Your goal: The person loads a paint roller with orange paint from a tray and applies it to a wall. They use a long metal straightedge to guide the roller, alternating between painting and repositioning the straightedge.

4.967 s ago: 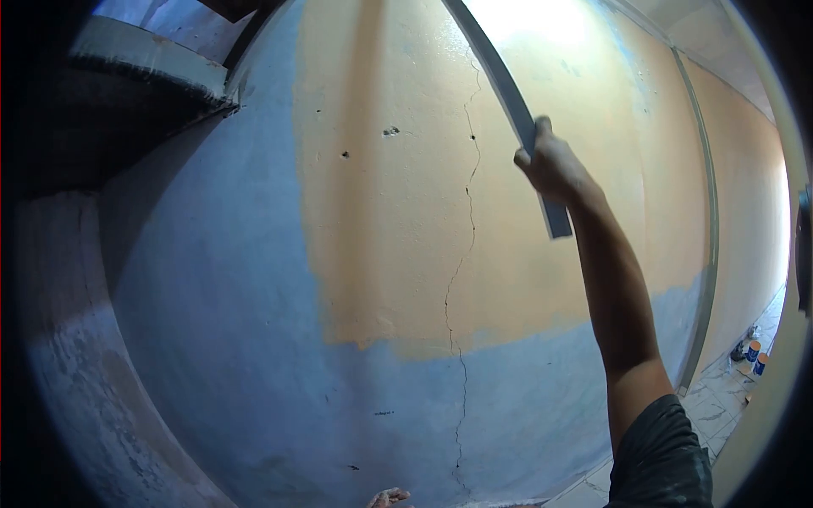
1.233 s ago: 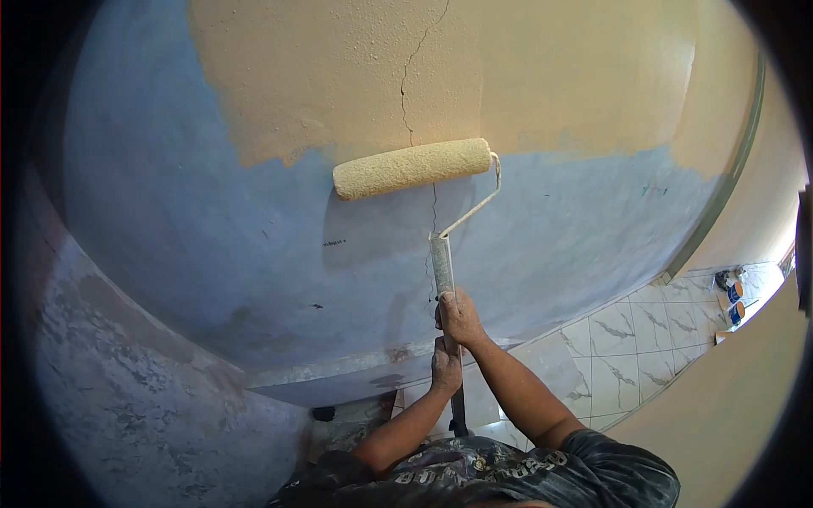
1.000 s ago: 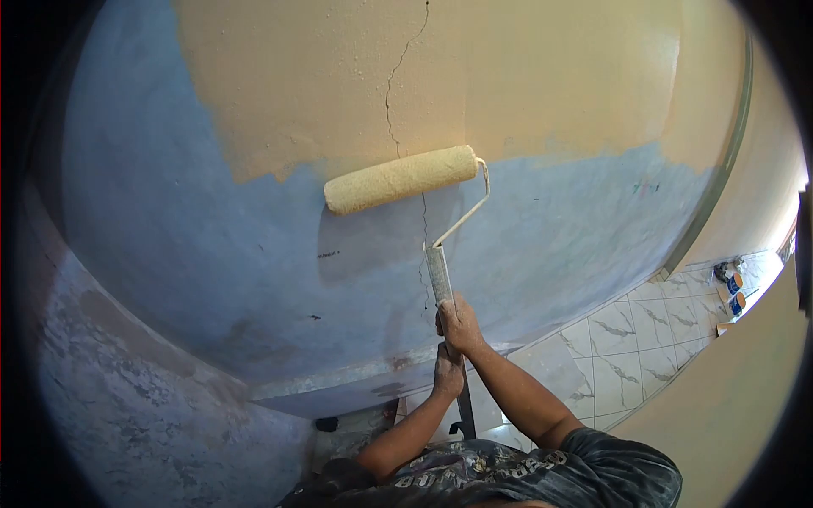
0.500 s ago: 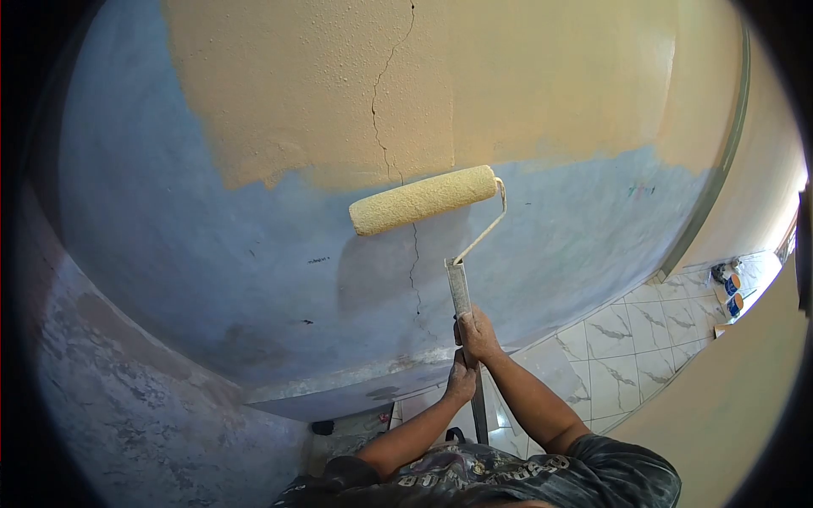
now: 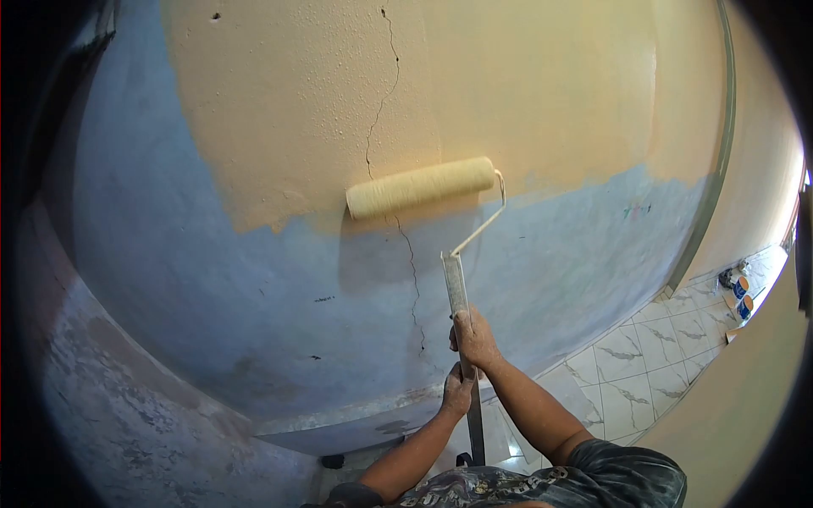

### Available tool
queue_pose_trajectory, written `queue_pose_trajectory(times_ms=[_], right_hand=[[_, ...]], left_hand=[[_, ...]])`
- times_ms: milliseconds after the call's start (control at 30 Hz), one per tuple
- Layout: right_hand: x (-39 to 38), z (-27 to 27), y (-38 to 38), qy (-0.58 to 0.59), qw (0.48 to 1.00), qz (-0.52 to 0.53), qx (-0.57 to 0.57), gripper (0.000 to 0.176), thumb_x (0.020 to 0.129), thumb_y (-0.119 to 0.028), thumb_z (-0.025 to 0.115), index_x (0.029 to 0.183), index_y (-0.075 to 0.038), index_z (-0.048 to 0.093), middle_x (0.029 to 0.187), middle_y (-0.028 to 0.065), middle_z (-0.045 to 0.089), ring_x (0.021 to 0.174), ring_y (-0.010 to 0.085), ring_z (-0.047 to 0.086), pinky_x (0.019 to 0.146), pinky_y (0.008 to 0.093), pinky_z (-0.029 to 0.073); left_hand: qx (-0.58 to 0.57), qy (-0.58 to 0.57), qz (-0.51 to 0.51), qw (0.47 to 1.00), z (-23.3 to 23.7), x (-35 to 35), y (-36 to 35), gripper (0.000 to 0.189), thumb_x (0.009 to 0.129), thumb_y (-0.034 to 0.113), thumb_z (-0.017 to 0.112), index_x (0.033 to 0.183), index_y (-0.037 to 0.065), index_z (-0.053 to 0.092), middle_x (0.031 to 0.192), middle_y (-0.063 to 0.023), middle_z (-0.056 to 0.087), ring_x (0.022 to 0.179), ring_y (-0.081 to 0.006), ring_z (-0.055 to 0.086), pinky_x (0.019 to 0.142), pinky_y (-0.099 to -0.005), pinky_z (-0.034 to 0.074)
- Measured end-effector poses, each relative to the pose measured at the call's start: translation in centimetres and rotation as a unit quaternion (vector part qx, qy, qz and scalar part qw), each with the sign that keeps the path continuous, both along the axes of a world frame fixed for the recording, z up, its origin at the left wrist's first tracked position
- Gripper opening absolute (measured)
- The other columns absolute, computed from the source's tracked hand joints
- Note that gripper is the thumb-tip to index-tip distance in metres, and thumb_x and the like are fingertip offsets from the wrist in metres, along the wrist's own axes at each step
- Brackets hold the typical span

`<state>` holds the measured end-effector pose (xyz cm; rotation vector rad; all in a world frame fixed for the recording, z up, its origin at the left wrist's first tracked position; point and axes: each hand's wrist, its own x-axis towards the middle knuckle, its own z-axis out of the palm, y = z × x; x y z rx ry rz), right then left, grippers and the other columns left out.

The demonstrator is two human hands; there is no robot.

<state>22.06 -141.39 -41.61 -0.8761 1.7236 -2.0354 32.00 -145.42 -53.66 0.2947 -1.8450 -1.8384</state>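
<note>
Forearms (image 5: 532, 405) slant up toward the cream cylindrical fabric roller (image 5: 421, 187); below it, right hand (image 5: 477, 337) above left hand (image 5: 458, 393), each grip closed round the grey metal pole (image 5: 455, 281); yellow paint (image 5: 542, 102) ends near the roller, blue wall (image 5: 279, 296) spreading below.

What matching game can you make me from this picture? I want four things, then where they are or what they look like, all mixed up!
1. Paint roller
2. Right hand
3. Left hand
4. Floor tiles

A. Lower on the pole
B. White with grey streaks
C. Pale yellow, up against the wall
D. Higher on the pole

Right pairs: 1-C, 2-D, 3-A, 4-B
</note>
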Motion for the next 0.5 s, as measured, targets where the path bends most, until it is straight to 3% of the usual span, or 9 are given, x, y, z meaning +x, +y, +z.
queue_pose_trajectory(times_ms=[67, 167, 267, 433, 500], right_hand=[[-0.4, 2.7, -0.1, 0.014, 1.0, 0.0, -0.007, 0.058, 0.096, -0.059, 0.04, 0.095, -0.001, 0.046, 0.062, 0.0063, 0.052, 0.052, 0.0158, 0.055, 0.049, 0.0308, 0.048], [-1.4, 7.4, 0.3, 0.049, 0.999, 0.001, -0.011, 0.06, 0.096, -0.06, 0.037, 0.097, -0.001, 0.046, 0.062, 0.0076, 0.052, 0.05, 0.0174, 0.056, 0.048, 0.0314, 0.048], [-2.3, 12.6, 0.5, 0.08, 0.997, -0.008, -0.011, 0.06, 0.099, -0.056, 0.033, 0.101, 0.002, 0.049, 0.061, 0.0072, 0.052, 0.05, 0.0165, 0.055, 0.049, 0.0308, 0.048], [-3.6, 21.2, 0.8, 0.089, 0.996, -0.01, -0.025, 0.057, 0.099, -0.054, 0.034, 0.102, 0.001, 0.05, 0.063, 0.008, 0.052, 0.05, 0.0179, 0.056, 0.048, 0.0323, 0.048], [-3.8, 24.3, 0.8, 0.092, 0.995, -0.012, -0.039, 0.055, 0.099, -0.054, 0.036, 0.1, -0.001, 0.051, 0.064, 0.0085, 0.052, 0.05, 0.019, 0.057, 0.048, 0.0336, 0.048]], left_hand=[[0.094, 0.065, -0.037, 0.993, 2.0, -0.3, -0.1, 0.047, 0.092, 0.052, 0.058, 0.1, 0.006, 0.056, 0.086, 0.0001, 0.055, 0.081, -0.0122, 0.05, 0.075, -0.0295, 0.041], [0.13, 0.049, -0.062, 0.988, 5.0, 0.2, -0.4, 0.05, 0.09, 0.053, 0.062, 0.104, 0.005, 0.057, 0.087, 0.0009, 0.055, 0.08, -0.0103, 0.049, 0.073, -0.0275, 0.04], [0.154, 0.06, -0.115, 0.979, 4.5, 0.7, -0.5, 0.054, 0.088, 0.054, 0.063, 0.108, 0.005, 0.057, 0.088, 0.0014, 0.056, 0.079, -0.0096, 0.048, 0.072, -0.0252, 0.04], [0.123, 0.068, -0.174, 0.975, 4.1, 1.8, 0.6, 0.06, 0.084, 0.058, 0.065, 0.111, 0.004, 0.058, 0.09, 0.0013, 0.058, 0.076, -0.0093, 0.048, 0.071, -0.0229, 0.04], [0.108, 0.01, -0.189, 0.976, 3.8, 2.1, 0.8, 0.075, 0.081, 0.067, 0.062, 0.116, 0.001, 0.055, 0.102, -0.0059, 0.062, 0.089, -0.0124, 0.056, 0.078, -0.0257, 0.043]])
